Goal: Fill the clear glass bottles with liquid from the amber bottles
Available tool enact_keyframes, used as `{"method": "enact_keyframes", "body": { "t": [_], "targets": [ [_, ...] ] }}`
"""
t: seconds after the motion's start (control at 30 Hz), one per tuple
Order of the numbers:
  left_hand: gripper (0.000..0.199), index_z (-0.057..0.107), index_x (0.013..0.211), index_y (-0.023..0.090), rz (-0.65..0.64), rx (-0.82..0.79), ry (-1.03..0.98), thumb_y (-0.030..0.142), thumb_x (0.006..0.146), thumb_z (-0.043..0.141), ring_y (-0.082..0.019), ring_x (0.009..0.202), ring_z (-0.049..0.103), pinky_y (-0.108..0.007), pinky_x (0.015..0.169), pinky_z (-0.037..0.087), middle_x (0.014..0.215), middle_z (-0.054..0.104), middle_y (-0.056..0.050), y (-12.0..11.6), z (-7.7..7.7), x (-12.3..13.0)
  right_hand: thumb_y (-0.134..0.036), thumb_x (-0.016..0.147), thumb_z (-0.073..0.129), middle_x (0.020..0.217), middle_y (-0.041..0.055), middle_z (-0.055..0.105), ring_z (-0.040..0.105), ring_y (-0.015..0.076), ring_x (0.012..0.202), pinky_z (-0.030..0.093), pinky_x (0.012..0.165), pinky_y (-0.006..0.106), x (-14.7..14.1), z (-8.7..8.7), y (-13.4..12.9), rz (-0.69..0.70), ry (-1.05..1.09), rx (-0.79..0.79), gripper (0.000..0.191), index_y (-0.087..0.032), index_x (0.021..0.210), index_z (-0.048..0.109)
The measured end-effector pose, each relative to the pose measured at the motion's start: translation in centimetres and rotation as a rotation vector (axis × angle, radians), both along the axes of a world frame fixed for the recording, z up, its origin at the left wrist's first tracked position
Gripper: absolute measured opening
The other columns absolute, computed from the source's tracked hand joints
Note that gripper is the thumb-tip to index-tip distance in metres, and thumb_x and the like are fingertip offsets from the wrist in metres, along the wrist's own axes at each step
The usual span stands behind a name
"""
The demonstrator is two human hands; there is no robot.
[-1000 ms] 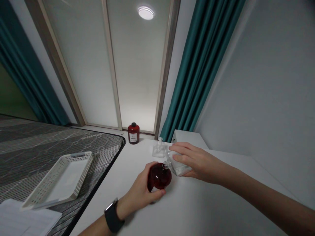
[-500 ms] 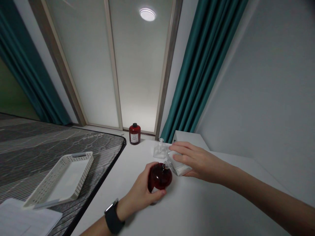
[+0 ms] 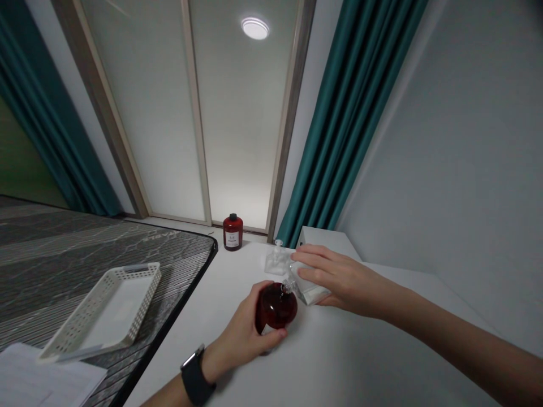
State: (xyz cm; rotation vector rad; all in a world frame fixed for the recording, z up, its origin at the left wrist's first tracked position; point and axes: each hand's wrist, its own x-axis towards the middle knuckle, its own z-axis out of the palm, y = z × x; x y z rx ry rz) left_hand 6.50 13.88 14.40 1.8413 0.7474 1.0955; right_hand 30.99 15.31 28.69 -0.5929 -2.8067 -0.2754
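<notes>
My left hand (image 3: 245, 324) is closed around a dark red bottle (image 3: 279, 306) with a white label partly hidden by my thumb. In my right hand (image 3: 337, 281) a clear bottle (image 3: 308, 290) is held tilted, its neck meeting the mouth of the red bottle. Whether liquid passes between them cannot be made out. Just behind, a clear pouch-like container (image 3: 276, 262) with a pale pump top rests on the white table, close to my right fingertips.
A second red bottle (image 3: 232, 232) with a black cap stands at the table's (image 3: 339, 356) far edge. To the left, a white perforated basket (image 3: 146, 301) and paper sheets (image 3: 51, 376) lie on a dark marbled surface (image 3: 178, 249). A white box (image 3: 331, 239) sits behind my right hand.
</notes>
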Motion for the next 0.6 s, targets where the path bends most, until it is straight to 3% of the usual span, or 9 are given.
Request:
{"method": "enact_keyframes", "body": {
  "t": [0.6],
  "targets": [
    [0.068, 0.039, 0.137, 0.021, -0.034, 0.013, -0.011, 0.028, 0.08, 0.075, -0.031, 0.12, 0.057, -0.045, 0.105, 0.044, 0.132, 0.056, -0.012, 0.02, 0.07, -0.05, -0.027, 0.073, 0.087, 0.136, 0.0216, 0.062, 0.047, 0.0316, 0.138, 0.047, 0.11, 0.048, -0.16, 0.47, -0.23, 0.009, -0.043, 0.072, 0.061, -0.011, 0.124, 0.057]
  ]
}}
